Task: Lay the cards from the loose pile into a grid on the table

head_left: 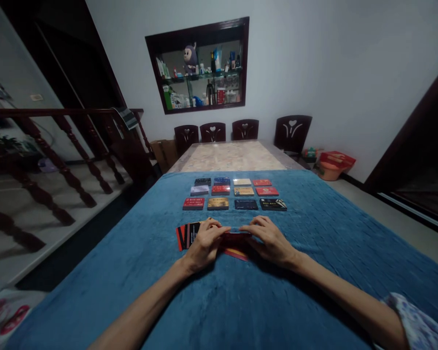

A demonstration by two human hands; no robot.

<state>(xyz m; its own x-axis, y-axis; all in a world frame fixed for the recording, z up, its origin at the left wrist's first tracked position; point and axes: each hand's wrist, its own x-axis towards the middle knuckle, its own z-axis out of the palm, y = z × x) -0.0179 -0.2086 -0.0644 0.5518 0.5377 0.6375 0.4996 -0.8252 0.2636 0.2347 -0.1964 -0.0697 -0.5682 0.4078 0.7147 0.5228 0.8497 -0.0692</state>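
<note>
Between my two hands a small stack of dark red cards (235, 237) is held on edge just over the cloth. My left hand (203, 243) grips its left end, thumb and fingers pressed together. At the other end the fingers of my right hand (268, 239) are closed on it. Fanned-out cards (184, 236) in red and black lie on the cloth to the left, partly under my left hand. Below the held stack, orange and red cards (237, 253) stick out. How many cards are in my grip is hidden.
Beyond my hands, several neat card piles stand in rows, including a black pile (273, 204), a gold pile (218, 203) and a red pile (193, 203). A blue cloth (138, 282) covers the near table. Dark chairs (245, 130) line the far end.
</note>
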